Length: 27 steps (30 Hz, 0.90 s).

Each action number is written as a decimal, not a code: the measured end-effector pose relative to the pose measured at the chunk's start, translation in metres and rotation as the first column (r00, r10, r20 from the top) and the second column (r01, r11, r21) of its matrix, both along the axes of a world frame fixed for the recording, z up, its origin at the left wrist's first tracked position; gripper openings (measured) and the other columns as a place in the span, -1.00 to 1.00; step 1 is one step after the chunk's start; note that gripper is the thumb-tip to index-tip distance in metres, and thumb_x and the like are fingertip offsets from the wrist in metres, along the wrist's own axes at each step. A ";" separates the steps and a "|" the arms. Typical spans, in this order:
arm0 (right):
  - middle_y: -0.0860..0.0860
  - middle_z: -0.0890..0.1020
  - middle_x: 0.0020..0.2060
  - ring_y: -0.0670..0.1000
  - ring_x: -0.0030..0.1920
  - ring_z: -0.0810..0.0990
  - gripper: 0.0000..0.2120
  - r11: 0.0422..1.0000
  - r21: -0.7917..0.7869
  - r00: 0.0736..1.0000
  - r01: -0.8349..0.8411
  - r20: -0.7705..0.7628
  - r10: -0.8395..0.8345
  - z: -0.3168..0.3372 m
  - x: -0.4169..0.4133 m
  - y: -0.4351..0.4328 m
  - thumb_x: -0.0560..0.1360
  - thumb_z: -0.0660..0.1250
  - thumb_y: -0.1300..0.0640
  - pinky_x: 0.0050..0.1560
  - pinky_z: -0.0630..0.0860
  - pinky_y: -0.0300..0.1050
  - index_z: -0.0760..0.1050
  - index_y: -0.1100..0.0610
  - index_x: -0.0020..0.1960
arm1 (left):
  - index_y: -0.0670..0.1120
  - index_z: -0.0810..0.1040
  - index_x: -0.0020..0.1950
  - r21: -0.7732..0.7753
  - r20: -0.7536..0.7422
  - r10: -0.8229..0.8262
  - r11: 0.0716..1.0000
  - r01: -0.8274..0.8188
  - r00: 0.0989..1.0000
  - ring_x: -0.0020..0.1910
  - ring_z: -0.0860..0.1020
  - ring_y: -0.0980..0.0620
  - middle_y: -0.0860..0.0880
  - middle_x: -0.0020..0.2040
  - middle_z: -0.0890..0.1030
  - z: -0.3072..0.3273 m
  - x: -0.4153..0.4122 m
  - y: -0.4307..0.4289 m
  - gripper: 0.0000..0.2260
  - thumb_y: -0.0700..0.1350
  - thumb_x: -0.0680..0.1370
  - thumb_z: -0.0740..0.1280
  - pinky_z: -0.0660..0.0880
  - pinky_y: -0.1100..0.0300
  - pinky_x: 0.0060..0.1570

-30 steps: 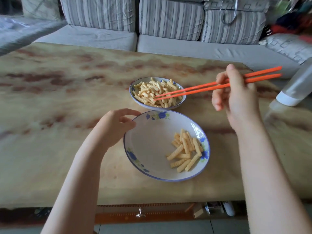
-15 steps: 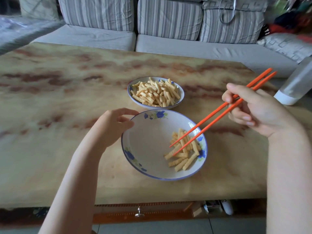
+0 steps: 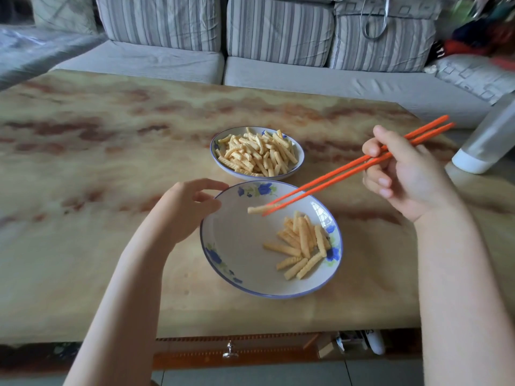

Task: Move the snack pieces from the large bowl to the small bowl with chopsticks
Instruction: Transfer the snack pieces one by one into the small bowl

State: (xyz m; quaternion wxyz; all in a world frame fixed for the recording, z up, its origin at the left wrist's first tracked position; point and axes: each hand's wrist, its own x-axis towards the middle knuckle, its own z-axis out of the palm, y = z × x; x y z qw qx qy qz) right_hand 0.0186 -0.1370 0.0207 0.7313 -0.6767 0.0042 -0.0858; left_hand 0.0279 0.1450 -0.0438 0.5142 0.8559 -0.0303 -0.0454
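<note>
Sits at a marbled tabletop [image 3: 83,162] in front of a striped sofa [image 3: 278,32]. Reaches in from the left with the left hand [image 3: 186,210], fingers loosely curled and thumb tip touching the near-left rim of the large bowl [image 3: 239,246], a white dish with blue flowers closest to the camera. Has a small pile of ridged snack pieces [image 3: 301,246] lying in the right half of that bowl. Shows the small bowl [image 3: 213,148] just behind it, the two rims near each other, heaped with a mound of the same snacks [image 3: 256,154]. Holds one snack piece [image 3: 257,209] in the air over the middle of the large bowl, pinched near its right end between the tips of two orange chopsticks [image 3: 348,174]. Grips the chopsticks in the right hand [image 3: 409,176], raised above the tabletop to the right of both bowls, thumb and curled fingers pinching the sticks, whose upper ends point up and to the right. Frames a pale bottle [image 3: 485,146] with a white end at the far right edge, well apart from the bowls.
</note>
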 end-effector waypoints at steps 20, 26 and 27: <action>-0.02 0.42 -0.68 -0.02 -0.67 0.34 -0.63 0.882 0.175 0.884 0.437 0.097 -0.457 -0.032 0.036 0.052 0.65 0.09 0.08 -0.59 0.22 -0.29 0.36 0.15 -0.31 | 0.24 0.57 -0.10 -0.019 0.001 0.002 1.000 -0.002 1.000 -0.07 0.64 -0.19 -0.10 -0.12 0.69 -0.001 0.002 0.001 -0.65 -0.27 0.50 0.32 0.55 -0.17 0.05; -0.01 0.44 -0.65 0.00 -0.65 0.36 -0.64 0.914 0.146 0.903 0.379 0.156 -0.400 -0.026 0.029 0.047 0.65 0.09 0.07 -0.57 0.25 -0.28 0.38 0.15 -0.28 | 0.24 0.59 -0.08 -0.014 -0.001 0.005 1.000 -0.005 1.000 -0.08 0.64 -0.17 -0.07 -0.13 0.69 -0.002 0.003 0.001 -0.67 -0.25 0.50 0.33 0.56 -0.16 0.04; -0.02 0.43 -0.65 -0.01 -0.65 0.36 -0.64 0.917 0.145 0.904 0.371 0.171 -0.393 -0.024 0.028 0.045 0.65 0.09 0.07 -0.57 0.25 -0.26 0.37 0.14 -0.29 | 0.25 0.59 -0.08 -0.014 -0.003 0.006 1.000 -0.006 1.000 -0.09 0.64 -0.17 -0.07 -0.13 0.69 -0.002 0.003 0.002 -0.66 -0.25 0.50 0.33 0.56 -0.16 0.04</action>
